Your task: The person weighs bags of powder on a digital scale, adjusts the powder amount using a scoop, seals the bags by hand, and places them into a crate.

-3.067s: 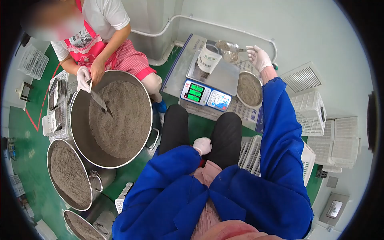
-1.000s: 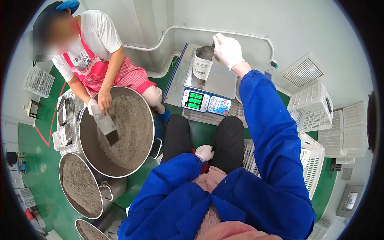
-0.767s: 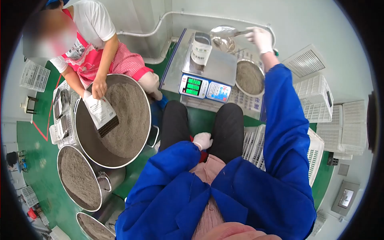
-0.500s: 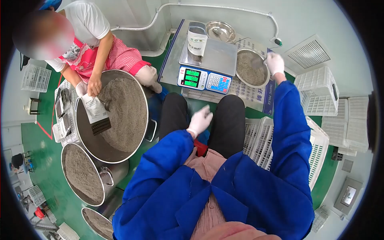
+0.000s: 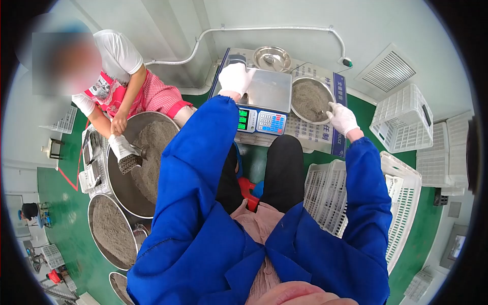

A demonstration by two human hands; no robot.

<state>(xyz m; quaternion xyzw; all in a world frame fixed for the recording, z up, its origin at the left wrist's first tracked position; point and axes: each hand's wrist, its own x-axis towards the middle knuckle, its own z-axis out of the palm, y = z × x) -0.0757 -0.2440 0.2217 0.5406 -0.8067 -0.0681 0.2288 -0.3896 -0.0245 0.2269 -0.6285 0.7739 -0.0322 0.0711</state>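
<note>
My gloved left hand (image 5: 235, 80) is closed around a stand-up pouch (image 5: 237, 57) on the digital scale (image 5: 272, 89). Most of the pouch is hidden behind the hand; its open top shows above. At the right, my gloved right hand (image 5: 343, 119) pinches the handle of a spoon (image 5: 321, 113), largely hidden by the fingers. The spoon's head rests in a steel bowl (image 5: 329, 92) of grey-brown granular material (image 5: 308, 99). Green digits glow on the scale's display, partly covered by my left sleeve.
Another steel bowl (image 5: 287, 60) stands behind the scale. At left, a co-worker's hands (image 5: 119, 124) hold a pouch (image 5: 122, 147) over a large steel drum (image 5: 113, 175); more filled drums stand nearer. White plastic crates (image 5: 404, 119) line the right side.
My left hand has moved up from my lap onto the pouch on the scale. My right hand has lowered with the spoon into the bowl. The co-worker's pouch has tilted.
</note>
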